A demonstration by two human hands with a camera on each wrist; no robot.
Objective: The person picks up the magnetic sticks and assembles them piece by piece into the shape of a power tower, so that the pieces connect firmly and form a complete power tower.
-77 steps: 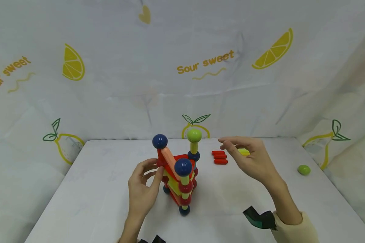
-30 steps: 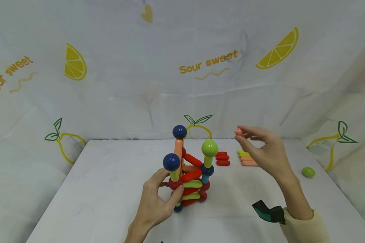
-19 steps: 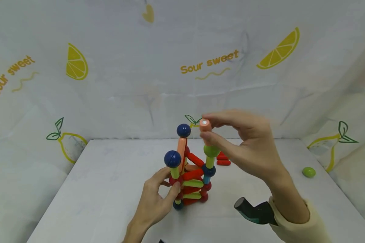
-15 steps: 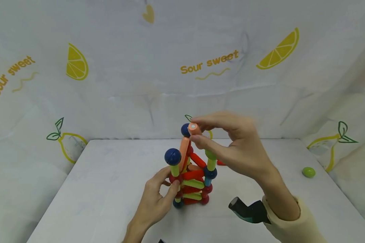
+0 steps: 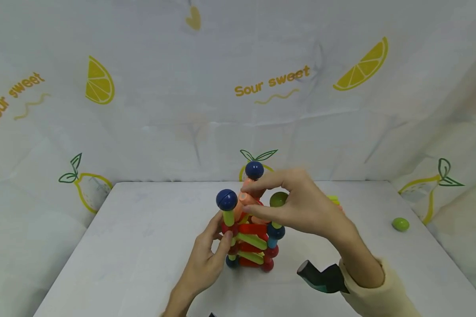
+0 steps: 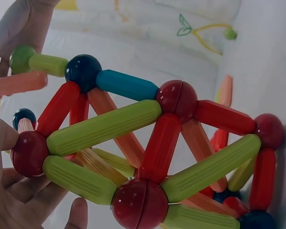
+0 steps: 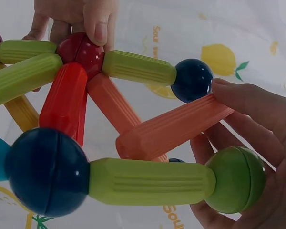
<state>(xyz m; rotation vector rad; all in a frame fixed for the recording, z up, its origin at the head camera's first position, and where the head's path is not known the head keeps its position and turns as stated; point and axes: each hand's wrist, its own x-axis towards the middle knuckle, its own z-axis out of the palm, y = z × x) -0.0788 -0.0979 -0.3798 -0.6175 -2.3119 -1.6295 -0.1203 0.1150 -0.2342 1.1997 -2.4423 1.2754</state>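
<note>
Orange rod (image 5: pixel 247 199) lowered into colourful tower (image 5: pixel 251 237)

i see my left hand (image 5: pixel 206 259) reaching up and forward from the bottom edge of the head view, forearm bare, palm turned inward, thumb and fingers (image 7: pixel 99 21) bent and pinching. my right hand (image 5: pixel 301 209) comes in from the lower right, wrist bent, a cream-coloured fabric sleeve (image 5: pixel 384 295) on the forearm. its thumb and forefinger (image 7: pixel 248 102) are curled together in a pinch, the other fingers loosely bent behind them.
</note>
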